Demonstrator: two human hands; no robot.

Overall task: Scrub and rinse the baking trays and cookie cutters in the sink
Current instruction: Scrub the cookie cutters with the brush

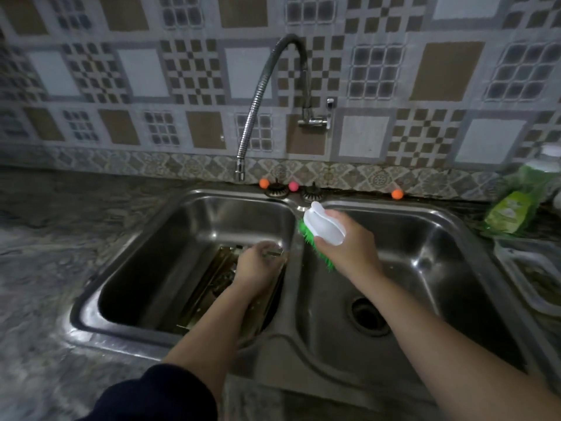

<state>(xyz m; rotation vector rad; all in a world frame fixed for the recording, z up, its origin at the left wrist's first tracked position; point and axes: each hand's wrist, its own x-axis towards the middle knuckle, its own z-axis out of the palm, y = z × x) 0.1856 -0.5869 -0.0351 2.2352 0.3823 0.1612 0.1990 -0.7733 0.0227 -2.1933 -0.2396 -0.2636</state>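
**user1:** Sleeve (158,393) at bottom left is cut off by the frame. Left hand (253,264) reaches into the left basin, pinching a small metal cookie cutter (271,250), too blurry to make out its shape.

**user2:** Baking tray (212,287) under it is half hidden by the arm. Right hand (344,246) grips the scrub brush (321,227) mid-frame over the sink (425,214) divider; faucet (264,95) behind.

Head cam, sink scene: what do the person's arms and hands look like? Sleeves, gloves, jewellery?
Both hands are bare: no gloves, and no rings or watch visible. The left hand has a bare forearm, with a dark navy sleeve pushed up near the elbow. The right hand has a bare forearm to the frame edge, with no sleeve in view. No markings visible on either arm.
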